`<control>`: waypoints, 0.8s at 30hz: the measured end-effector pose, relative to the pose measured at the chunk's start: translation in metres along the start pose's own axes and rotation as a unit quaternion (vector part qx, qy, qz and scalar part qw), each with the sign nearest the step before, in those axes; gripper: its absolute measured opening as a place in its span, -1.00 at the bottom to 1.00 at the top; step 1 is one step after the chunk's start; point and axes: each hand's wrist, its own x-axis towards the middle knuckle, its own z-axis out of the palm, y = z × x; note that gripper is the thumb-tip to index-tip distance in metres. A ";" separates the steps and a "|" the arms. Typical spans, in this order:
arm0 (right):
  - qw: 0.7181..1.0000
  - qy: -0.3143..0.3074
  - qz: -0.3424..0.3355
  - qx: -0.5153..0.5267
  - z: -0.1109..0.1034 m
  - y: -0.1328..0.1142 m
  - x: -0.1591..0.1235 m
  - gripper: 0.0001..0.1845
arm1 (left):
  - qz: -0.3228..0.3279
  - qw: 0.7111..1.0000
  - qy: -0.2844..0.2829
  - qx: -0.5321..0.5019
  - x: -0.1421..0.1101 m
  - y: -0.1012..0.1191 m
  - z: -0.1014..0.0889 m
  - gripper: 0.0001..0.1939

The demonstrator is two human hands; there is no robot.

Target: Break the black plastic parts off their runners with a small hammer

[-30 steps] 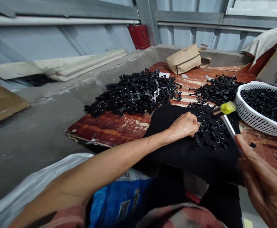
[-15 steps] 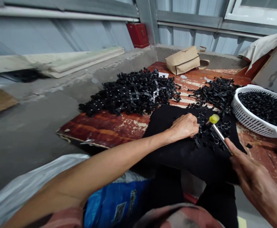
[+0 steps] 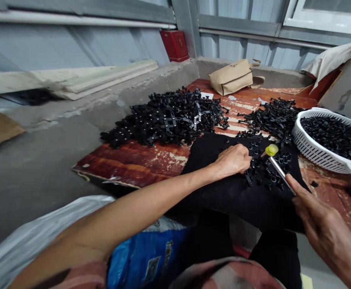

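My right hand (image 3: 320, 210) is closed round the metal handle of a small hammer (image 3: 281, 172) with a yellow head. The head hangs over the black cloth pad (image 3: 220, 190), to the right of my left hand. My left hand (image 3: 234, 159) is closed in a fist on the pad. From under its fingers sticks out the end of a flat black link (image 3: 249, 179); the rest is hidden by the fist. Several small black round-headed studs (image 3: 273, 176) lie scattered on the pad beside the hammer.
A big heap of black linked parts (image 3: 160, 116) lies on the worn red table (image 3: 124, 162), with a smaller heap of black parts (image 3: 274, 114) behind the pad. At right stands a white basket (image 3: 317, 152) of black studs. A beige bag (image 3: 231, 78) lies at the back.
Almost nothing differs. The link's end under my left hand has shifted very slightly; both hands and the hammer stay nearly where they were.
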 end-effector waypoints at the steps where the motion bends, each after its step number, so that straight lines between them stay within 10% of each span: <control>1: 0.999 0.016 0.028 0.042 0.000 -0.001 0.000 -0.43 | 0.007 1.000 0.001 -0.028 0.000 -0.001 -0.001 -0.73; 8: 0.870 0.041 0.281 0.403 -0.001 -0.009 0.008 -0.68 | 0.020 0.934 -0.175 -0.310 -0.011 -0.004 -0.015 -0.75; 16: 0.842 -0.028 0.245 0.479 -0.002 -0.010 0.036 -0.69 | 0.112 0.912 -0.323 -0.226 -0.016 0.022 -0.002 -0.73; 24: 0.839 -0.049 0.259 0.476 0.001 -0.018 -0.010 -0.75 | 0.211 0.922 -0.303 -0.114 -0.037 0.044 0.007 -0.84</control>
